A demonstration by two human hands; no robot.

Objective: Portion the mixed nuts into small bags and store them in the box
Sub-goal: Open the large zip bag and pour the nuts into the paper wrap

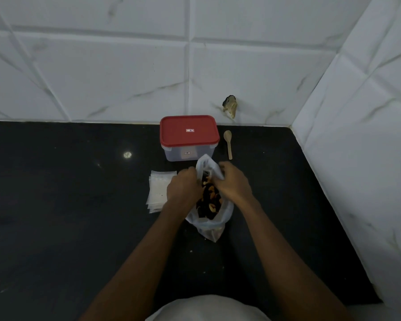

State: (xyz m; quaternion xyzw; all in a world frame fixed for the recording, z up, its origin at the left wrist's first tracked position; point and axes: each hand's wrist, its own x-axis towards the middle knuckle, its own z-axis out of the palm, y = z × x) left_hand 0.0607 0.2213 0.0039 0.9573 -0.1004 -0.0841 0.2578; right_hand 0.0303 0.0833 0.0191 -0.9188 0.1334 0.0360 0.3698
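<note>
My fingers [196,176] on both hands pinch the mouth of the clear plastic bag of mixed nuts [210,200] on the black counter [79,228], opening it, I'd say; next comes the small wooden spoon [227,143] and one clear small bag [159,191], while the red-lidded plastic box [189,137] behind sits closed.

Both forearms bare, no sleeves, rings or watch visible; white garment [208,308] at torso, below the counter [56,228].
</note>
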